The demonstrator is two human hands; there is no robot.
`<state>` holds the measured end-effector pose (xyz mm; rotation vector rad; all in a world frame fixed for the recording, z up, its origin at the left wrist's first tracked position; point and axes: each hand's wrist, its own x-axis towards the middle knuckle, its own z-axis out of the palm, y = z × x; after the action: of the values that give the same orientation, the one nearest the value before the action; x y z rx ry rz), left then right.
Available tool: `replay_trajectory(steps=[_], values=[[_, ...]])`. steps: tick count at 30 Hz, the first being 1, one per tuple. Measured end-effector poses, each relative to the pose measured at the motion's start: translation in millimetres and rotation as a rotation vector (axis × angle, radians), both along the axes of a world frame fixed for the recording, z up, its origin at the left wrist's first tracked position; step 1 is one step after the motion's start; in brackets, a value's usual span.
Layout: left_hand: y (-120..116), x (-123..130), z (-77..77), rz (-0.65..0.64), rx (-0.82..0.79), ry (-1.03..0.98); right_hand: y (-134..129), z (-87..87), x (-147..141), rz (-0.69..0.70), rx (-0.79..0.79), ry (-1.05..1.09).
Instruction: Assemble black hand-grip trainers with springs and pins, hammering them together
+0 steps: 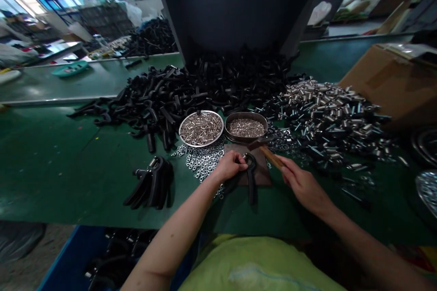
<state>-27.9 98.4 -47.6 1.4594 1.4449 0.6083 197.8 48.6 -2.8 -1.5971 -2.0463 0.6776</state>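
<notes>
My right hand (300,182) is wrapped round the wooden handle of a hammer (272,157); its dark head hovers near the top of a flat metal plate (263,173). On that plate lies a black curved plastic handle (251,186), its hooked end uppermost. The fingertips of my left hand (231,164) are pinched together at the hooked end, and whether a small pin sits between them is too small to make out. Beside the left forearm rests a bunch of finished-looking black handles (155,184). Loose metal nuts (201,163) lie left of the plate.
Two round dishes of small metal pins, a white-rimmed one (201,128) and a dark one (246,127), stand behind the plate. Black parts (153,100) spill from a tipped grey bin (239,13). Screws and metal sleeves (324,104) are heaped right, near a cardboard box (392,82).
</notes>
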Motion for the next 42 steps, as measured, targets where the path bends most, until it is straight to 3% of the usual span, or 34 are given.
replay_trajectory(steps=[8,20,29,33,39,42], values=[[-4.5,-8.2,2.9,-0.047,0.070,-0.036,-14.4,-5.3,10.3,0.001,-0.053,-0.008],[-6.9,-9.2,8.0,-0.144,0.243,0.095,-15.0,-12.1,16.6,-0.041,-0.067,0.021],[5.9,-2.2,26.1,-0.224,0.076,0.277,-15.5,-10.1,8.5,-0.026,-0.087,0.001],[9.0,3.8,33.4,-0.287,0.096,0.405,-17.2,-13.2,9.2,-0.016,-0.086,0.001],[7.8,-1.0,19.7,-0.228,0.014,0.226,-16.5,-16.5,9.2,-0.026,-0.102,0.013],[0.0,-6.2,13.0,-0.204,0.113,0.224,-22.2,-5.3,6.8,-0.021,-0.119,0.060]])
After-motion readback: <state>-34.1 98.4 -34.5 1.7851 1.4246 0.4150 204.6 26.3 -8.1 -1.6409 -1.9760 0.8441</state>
